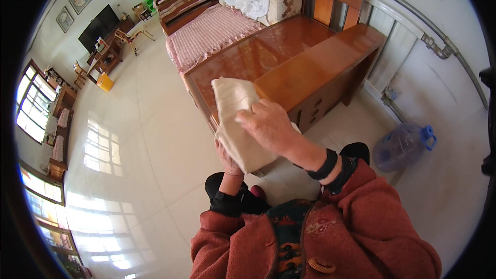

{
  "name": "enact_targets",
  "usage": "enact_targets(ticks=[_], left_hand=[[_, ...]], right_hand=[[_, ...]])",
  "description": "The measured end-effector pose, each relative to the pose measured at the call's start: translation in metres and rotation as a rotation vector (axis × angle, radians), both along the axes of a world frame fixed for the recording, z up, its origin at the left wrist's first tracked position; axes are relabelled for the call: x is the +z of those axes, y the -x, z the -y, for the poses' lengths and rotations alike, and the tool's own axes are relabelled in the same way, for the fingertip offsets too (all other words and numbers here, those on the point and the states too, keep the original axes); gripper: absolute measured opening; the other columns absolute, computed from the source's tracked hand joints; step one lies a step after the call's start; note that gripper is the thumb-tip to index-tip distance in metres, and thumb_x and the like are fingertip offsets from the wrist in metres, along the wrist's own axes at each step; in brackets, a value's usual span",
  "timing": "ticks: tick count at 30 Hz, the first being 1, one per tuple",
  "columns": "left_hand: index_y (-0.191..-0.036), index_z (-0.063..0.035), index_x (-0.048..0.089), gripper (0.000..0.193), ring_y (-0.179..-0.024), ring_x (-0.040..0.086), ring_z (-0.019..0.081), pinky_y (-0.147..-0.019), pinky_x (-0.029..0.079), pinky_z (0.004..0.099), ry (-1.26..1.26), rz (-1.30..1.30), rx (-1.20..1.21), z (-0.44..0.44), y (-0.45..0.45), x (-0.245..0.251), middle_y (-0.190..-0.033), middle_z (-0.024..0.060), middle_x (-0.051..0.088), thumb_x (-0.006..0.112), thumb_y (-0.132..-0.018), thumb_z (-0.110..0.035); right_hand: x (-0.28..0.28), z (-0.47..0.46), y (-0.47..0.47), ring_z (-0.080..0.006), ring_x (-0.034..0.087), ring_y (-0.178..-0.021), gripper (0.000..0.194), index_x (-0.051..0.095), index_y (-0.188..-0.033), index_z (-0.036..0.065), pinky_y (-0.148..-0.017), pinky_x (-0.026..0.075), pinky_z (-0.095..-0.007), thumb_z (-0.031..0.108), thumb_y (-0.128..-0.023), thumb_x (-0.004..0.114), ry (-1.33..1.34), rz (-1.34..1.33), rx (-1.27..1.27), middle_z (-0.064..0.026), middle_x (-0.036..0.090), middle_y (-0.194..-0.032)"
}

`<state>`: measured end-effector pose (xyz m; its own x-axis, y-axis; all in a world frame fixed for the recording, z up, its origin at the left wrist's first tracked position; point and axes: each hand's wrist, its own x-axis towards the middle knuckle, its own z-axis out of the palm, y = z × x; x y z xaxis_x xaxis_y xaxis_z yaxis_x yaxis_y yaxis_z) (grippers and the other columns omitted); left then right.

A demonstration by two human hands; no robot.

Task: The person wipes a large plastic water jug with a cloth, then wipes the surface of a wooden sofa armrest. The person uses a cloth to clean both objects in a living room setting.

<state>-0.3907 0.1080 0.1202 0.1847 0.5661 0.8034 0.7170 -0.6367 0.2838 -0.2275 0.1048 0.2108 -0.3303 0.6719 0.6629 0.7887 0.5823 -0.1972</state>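
Note:
A folded cream cloth (234, 124) hangs over the near end of a wooden sofa's arm, in front of me. My left hand (228, 159) is under the cloth's lower left edge, its fingers partly hidden by the fabric. My right hand (269, 124) lies on top of the cloth with bent fingers; whether it pinches the fabric I cannot tell. The flat, glossy armrest (321, 62) runs from the cloth to the upper right. Left of it is the polished wooden seat (248, 58), partly covered by the cloth at its near corner.
A pink quilted cushion (217, 33) lies farther along the sofa. A large clear-blue water bottle (403, 147) rests on the floor at right, near wall pipes (441, 46). Across the tiled floor (155, 124) are a yellow bin (104, 82), a small chair (131, 38) and a television (99, 27).

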Motion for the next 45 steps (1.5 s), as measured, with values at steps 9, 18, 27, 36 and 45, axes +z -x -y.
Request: enact_targets(ticks=[9, 18, 27, 36, 45], left_hand=[[-0.089, -0.0019, 0.062, 0.013, -0.101, 0.059, 0.0278, -0.091, 0.042, 0.0405, -0.023, 0.031, 0.069, 0.002, -0.011, 0.013, -0.102, 0.0094, 0.065, 0.055, -0.078, -0.002], [-0.088, -0.0017, 0.063, 0.013, -0.103, 0.060, 0.0270, -0.092, 0.043, 0.0407, -0.001, 0.035, 0.097, 0.005, -0.011, 0.016, -0.102, 0.0096, 0.065, 0.057, -0.076, -0.002], [-0.087, 0.0005, 0.062, 0.014, -0.100, 0.060, 0.0292, -0.089, 0.044, 0.0412, -0.023, 0.014, 0.108, 0.007, -0.012, 0.018, -0.100, 0.0125, 0.066, 0.057, -0.074, 0.001], [-0.084, 0.0030, 0.061, 0.016, -0.095, 0.062, 0.0346, -0.087, 0.046, 0.0447, -0.024, -0.010, 0.129, 0.009, -0.014, 0.018, -0.097, 0.0170, 0.066, 0.048, -0.075, 0.006], [-0.085, 0.0032, 0.060, 0.018, -0.096, 0.061, 0.0359, -0.090, 0.045, 0.0470, 0.043, -0.047, 0.223, 0.018, -0.017, 0.020, -0.098, 0.0176, 0.066, 0.043, -0.077, 0.004]], right_hand=[[-0.020, -0.072, -0.084, -0.0331, 0.062, -0.078, 0.011, 0.060, -0.081, 0.010, -0.067, 0.050, -0.0439, 0.020, -0.082, 0.053, 0.136, -0.054, -0.207, -0.0126, 0.062, -0.078], [-0.023, -0.119, -0.211, -0.0350, 0.062, -0.086, 0.019, 0.059, -0.090, 0.008, -0.072, 0.049, -0.0459, 0.025, -0.089, 0.052, 0.225, 0.055, -0.580, -0.0157, 0.063, -0.089], [-0.025, -0.149, -0.288, -0.0372, 0.062, -0.086, 0.024, 0.059, -0.093, 0.006, -0.074, 0.049, -0.0476, 0.026, -0.092, 0.047, 0.258, 0.013, -0.771, -0.0180, 0.065, -0.090], [-0.024, -0.173, -0.362, -0.0359, 0.062, -0.089, 0.028, 0.059, -0.094, 0.004, -0.079, 0.048, -0.0477, 0.027, -0.093, 0.043, 0.246, -0.012, -0.940, -0.0180, 0.065, -0.094], [-0.030, -0.201, -0.436, -0.0356, 0.063, -0.091, 0.030, 0.060, -0.098, 0.004, -0.079, 0.049, -0.0475, 0.028, -0.093, 0.041, 0.237, -0.032, -1.052, -0.0178, 0.065, -0.095]])
